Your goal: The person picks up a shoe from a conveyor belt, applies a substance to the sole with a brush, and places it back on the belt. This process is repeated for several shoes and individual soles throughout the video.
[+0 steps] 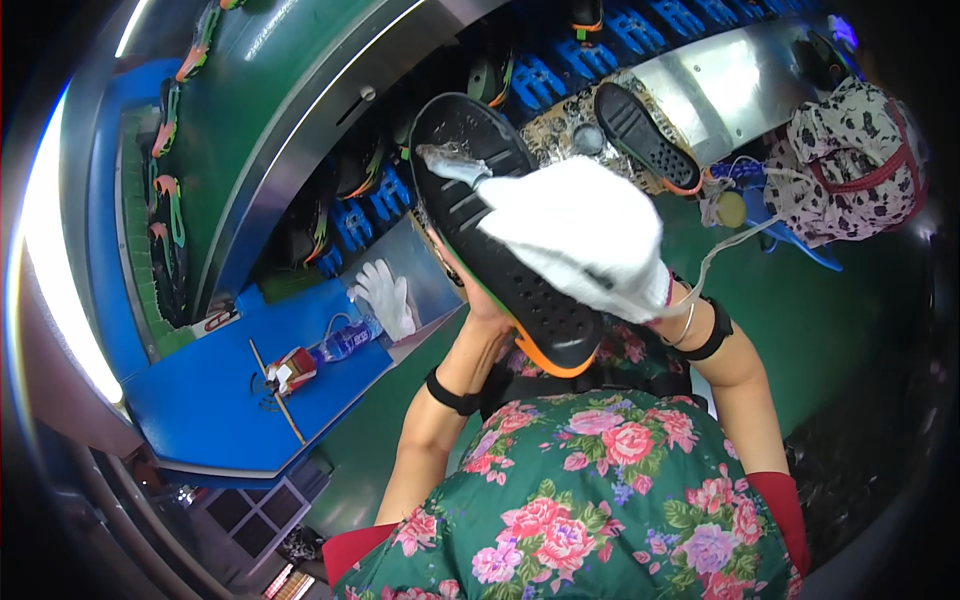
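I see a blue table (215, 400) at my left, carrying a plastic bottle (345, 340), a small red-and-white box (291, 370), a thin wooden stick (277, 392) and a white glove (388, 296) at its far edge. Ahead, a metal bench (715, 85) bears a patterned cloth (560, 125) with a black shoe sole (643, 137) on it.

gloved right hand (585, 240), brush (450, 162), black sole (500, 235)
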`<state>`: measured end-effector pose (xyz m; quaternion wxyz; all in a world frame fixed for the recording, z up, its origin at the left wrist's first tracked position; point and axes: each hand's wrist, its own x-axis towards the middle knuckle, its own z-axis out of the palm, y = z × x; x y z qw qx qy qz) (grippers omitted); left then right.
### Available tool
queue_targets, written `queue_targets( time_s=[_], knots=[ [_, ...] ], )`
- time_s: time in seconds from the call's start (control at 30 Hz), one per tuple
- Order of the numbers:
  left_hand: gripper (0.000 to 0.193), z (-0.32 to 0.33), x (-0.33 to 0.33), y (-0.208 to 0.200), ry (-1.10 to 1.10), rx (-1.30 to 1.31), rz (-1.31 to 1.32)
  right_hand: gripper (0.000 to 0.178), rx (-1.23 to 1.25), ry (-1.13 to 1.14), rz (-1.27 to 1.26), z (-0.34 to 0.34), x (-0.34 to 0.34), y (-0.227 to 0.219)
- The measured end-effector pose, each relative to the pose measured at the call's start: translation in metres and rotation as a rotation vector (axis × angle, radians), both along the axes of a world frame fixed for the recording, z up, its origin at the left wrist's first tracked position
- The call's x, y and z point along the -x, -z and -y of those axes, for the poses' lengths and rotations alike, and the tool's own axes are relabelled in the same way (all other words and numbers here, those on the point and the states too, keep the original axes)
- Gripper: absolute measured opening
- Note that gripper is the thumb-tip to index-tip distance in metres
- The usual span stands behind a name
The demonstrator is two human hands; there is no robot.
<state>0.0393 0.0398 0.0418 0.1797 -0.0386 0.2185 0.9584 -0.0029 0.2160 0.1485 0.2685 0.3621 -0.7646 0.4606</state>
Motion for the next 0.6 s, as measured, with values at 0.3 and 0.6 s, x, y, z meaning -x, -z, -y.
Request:
queue_targets(
  time_s=[0.3, 0.6],
  knots=[
    [0.099, 0.010, 0.014, 0.011, -0.029, 0.155, 0.115, 0.030, 0.200, -0.078, 0.022, 0.014, 0.007, 0.039],
    [0.108, 0.022, 0.016, 0.009, -0.069, 0.375, 0.202, 0.028, 0.062, -0.106, 0.130, 0.002, 0.006, 0.019]
  ],
)
